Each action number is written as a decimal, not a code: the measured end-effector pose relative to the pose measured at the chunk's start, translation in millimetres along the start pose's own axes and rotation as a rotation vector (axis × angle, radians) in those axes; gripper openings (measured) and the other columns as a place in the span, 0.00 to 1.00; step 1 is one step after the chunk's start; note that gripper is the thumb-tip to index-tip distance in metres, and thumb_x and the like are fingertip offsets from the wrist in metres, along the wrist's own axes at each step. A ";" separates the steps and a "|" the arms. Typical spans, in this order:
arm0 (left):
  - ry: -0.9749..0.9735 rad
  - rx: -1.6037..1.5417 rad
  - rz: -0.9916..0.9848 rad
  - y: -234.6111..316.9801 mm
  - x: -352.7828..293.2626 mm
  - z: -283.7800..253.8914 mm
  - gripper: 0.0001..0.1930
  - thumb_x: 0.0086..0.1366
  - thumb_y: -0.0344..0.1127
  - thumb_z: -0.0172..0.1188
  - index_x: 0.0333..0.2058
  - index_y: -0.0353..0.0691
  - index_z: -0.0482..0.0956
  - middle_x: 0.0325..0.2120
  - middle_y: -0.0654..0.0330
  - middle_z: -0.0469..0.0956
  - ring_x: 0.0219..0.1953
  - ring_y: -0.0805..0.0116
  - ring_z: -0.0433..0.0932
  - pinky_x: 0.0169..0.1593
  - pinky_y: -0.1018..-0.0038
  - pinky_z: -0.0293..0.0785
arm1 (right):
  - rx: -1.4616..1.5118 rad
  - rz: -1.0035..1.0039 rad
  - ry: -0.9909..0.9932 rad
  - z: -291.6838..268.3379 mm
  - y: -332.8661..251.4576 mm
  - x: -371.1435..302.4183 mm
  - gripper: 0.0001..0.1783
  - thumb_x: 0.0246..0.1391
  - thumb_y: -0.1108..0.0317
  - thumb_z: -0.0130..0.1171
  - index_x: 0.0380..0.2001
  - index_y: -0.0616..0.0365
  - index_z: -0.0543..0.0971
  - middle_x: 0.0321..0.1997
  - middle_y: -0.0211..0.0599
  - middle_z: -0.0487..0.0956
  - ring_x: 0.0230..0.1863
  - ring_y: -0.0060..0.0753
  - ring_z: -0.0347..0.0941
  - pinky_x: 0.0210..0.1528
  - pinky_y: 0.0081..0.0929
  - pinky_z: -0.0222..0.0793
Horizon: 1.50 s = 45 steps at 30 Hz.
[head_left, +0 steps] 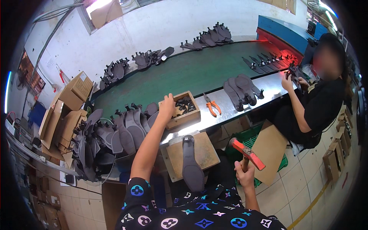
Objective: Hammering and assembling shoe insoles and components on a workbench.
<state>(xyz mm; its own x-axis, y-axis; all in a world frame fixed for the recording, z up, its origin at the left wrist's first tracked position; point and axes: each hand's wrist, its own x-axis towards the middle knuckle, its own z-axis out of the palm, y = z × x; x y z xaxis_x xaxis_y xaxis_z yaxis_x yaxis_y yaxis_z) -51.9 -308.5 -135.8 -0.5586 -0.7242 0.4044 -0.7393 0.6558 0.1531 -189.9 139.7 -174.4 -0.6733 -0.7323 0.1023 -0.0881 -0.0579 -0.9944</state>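
Observation:
My left hand [167, 106] is over the left side of a small wooden box [186, 122] with small black pieces [185, 106] in it. Its fingers look curled together; what they hold, if anything, is hidden. In my right hand [244, 174] is a hammer [248, 154] with a red head, gripped by its handle and raised to the right of my lap. A dark grey heeled shoe sole [192, 170] lies between my hands, its heel end on a worn wooden board [210, 152] and its toe end toward me.
Many grey soles [132, 126] are piled at left beside cardboard boxes [81, 87]. Orange-handled pliers [212, 105] and more soles [242, 90] lie on the metal edge of a green conveyor [153, 84]. A co-worker [314, 92] sits at right, near a green crate [283, 163].

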 end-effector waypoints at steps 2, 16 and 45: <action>-0.095 -0.101 -0.170 13.5 0.1 11.4 0.18 0.59 0.33 0.64 0.43 0.29 0.71 0.43 0.37 0.73 0.44 0.40 0.79 0.44 0.56 0.80 | -0.007 0.031 -0.010 1.3 1.3 -3.4 0.20 0.61 0.60 0.63 0.19 0.57 0.70 0.10 0.22 0.64 0.08 0.14 0.58 0.12 0.18 0.49; -0.238 -0.206 0.151 33.8 20.8 23.7 0.21 0.59 0.33 0.62 0.49 0.29 0.72 0.47 0.36 0.73 0.48 0.38 0.76 0.52 0.53 0.76 | 0.010 0.144 0.065 -14.6 11.6 -12.0 0.16 0.59 0.66 0.64 0.19 0.55 0.72 0.15 0.20 0.66 0.15 0.13 0.60 0.19 0.18 0.54; -0.135 -1.370 -0.257 154.0 -198.4 -228.0 0.11 0.72 0.32 0.53 0.39 0.31 0.82 0.27 0.63 0.81 0.23 0.81 0.74 0.23 0.84 0.65 | 0.275 -0.203 -0.445 85.3 -167.7 79.6 0.11 0.57 0.72 0.67 0.42 0.65 0.82 0.40 0.37 0.83 0.27 0.13 0.71 0.26 0.13 0.65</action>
<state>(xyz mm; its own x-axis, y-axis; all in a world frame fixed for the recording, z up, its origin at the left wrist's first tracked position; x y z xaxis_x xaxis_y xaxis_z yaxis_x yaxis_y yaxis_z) 30.8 -15.2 13.2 -0.5545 -0.8177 0.1545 0.0816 0.1313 0.9880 -166.1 33.3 -1.6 -0.2832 -0.9001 0.3310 0.0514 -0.3588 -0.9320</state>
